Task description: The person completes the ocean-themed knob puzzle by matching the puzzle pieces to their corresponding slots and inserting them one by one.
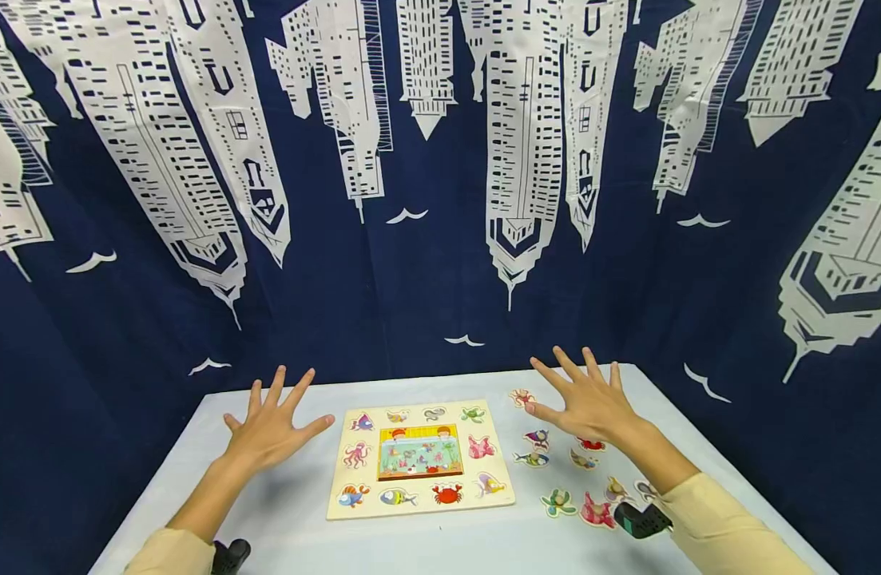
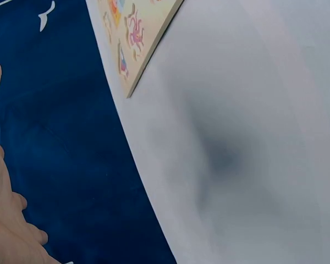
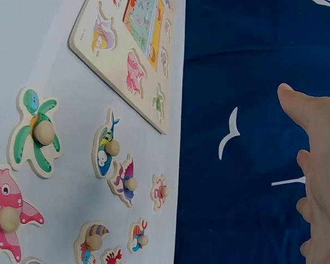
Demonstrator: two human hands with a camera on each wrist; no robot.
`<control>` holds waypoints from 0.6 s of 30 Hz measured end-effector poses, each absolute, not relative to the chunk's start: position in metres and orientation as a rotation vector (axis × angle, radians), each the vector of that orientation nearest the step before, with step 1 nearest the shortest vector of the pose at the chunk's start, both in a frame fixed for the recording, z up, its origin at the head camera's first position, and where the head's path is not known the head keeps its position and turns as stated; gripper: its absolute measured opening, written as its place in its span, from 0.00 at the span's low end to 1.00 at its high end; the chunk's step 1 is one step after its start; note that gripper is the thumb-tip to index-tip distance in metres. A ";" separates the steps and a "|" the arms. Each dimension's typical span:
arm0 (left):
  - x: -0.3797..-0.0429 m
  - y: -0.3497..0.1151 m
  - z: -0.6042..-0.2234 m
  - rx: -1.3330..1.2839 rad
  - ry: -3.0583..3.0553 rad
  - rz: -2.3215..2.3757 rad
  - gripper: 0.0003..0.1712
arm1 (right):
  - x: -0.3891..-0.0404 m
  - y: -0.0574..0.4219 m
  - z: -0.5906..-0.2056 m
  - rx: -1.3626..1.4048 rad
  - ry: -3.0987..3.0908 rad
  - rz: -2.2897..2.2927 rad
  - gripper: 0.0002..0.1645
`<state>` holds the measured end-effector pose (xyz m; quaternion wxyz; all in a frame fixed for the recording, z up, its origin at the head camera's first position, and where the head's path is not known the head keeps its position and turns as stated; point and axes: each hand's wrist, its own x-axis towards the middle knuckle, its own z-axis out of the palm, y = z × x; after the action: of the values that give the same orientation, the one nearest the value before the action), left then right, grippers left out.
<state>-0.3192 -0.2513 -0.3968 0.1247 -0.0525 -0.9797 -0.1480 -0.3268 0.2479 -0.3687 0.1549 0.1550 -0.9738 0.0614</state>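
Observation:
My left hand [image 1: 267, 431] hovers over the table to the left of a wooden peg puzzle board [image 1: 411, 511], fingers spread and holding nothing. My right hand [image 1: 591, 407] is raised with spread fingers above the right side, among loose knobbed pieces, also holding nothing. The board has sea-animal pictures around an aquarium scene [image 1: 420, 455]. Beside it lie a green turtle piece [image 3: 23, 144], a pink fish piece [image 3: 5, 192], a striped fish piece [image 1: 531, 459], a purple fish piece [image 1: 537, 437] and a pink octopus piece [image 1: 519, 396]. Part of the red crab piece [image 1: 593, 445] shows below the right hand.
The white table [image 1: 296, 543] ends at a dark blue curtain [image 1: 426, 287] printed with upside-down white buildings. Near the right forearm lie further pieces, including a grey one [image 1: 643, 488] partly hidden. Black wrist devices [image 1: 637, 521] sit below both forearms.

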 end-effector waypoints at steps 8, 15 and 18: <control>-0.320 -0.250 -0.401 -0.157 -2.885 -0.425 0.59 | -0.325 0.249 -0.375 0.443 -2.826 0.177 0.52; -0.323 -0.249 -0.403 -0.216 -2.855 -0.479 0.59 | -0.327 0.251 -0.374 0.461 -2.799 0.206 0.50; -0.327 -0.249 -0.407 -0.260 -2.834 -0.563 0.59 | -0.328 0.253 -0.373 0.480 -2.795 0.214 0.49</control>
<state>-0.3267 -0.2491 -0.4068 0.1202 -0.0890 -0.9698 -0.1927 -0.3280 0.2535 -0.3729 0.1481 0.1670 -0.9719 0.0743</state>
